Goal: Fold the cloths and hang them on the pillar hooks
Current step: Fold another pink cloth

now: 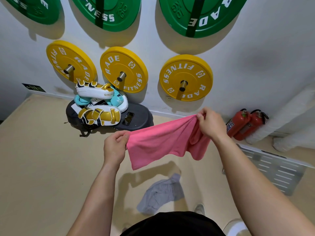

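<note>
A pink cloth (160,143) hangs stretched in the air between my two hands, doubled over, its lower edge loose above the floor. My left hand (115,145) pinches its left top corner. My right hand (210,123), higher and further right, grips the bunched right corner. On the beige floor below lies a crumpled grey cloth (163,193), close to my feet. No pillar hooks are in view.
Yellow weight plates (185,77) and green ones (201,12) hang on pegs on the white wall. Boxing pads (100,103) are piled on a dark bag against the wall. Two red fire extinguishers (245,123) stand at right, beside a white grille (276,169).
</note>
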Demonstrator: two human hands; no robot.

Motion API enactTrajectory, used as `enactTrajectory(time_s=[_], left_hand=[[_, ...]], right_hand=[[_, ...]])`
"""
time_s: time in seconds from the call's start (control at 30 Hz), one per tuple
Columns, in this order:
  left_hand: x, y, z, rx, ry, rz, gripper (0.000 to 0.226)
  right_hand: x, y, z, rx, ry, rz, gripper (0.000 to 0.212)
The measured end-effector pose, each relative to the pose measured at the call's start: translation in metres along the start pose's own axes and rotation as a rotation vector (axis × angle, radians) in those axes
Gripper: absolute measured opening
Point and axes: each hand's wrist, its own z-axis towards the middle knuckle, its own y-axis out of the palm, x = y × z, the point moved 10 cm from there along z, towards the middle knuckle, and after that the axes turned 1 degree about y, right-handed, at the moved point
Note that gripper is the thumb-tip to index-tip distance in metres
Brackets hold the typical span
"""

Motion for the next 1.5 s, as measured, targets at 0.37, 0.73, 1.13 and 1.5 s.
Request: enactTrajectory(time_s=[0.37, 0.73, 1.13, 1.5], left_hand=[[-0.021, 0.069, -0.033, -0.097, -0.089, 0.075, 0.006], [-0.011, 0.082, -0.056, -0.095, -0.013, 0.241, 0.016], [-0.016, 0.094, -0.066, -0.313, -0.203, -0.044, 0.037], [0.020, 0.077, -0.066, -0.181, 0.198, 0.284, 0.023]], right_hand=[[-0.002, 0.076, -0.056, -0.087, 0.085, 0.316, 0.012], [-0.028, 0.123, -0.105, -0.220, 0.152, 0.566, 0.008], [-0.025, 0.114, -0.107, -0.195, 0.060, 0.541, 0.010], [-0.036, 0.111, -0.109, -0.229, 0.016, 0.640, 0.009]])
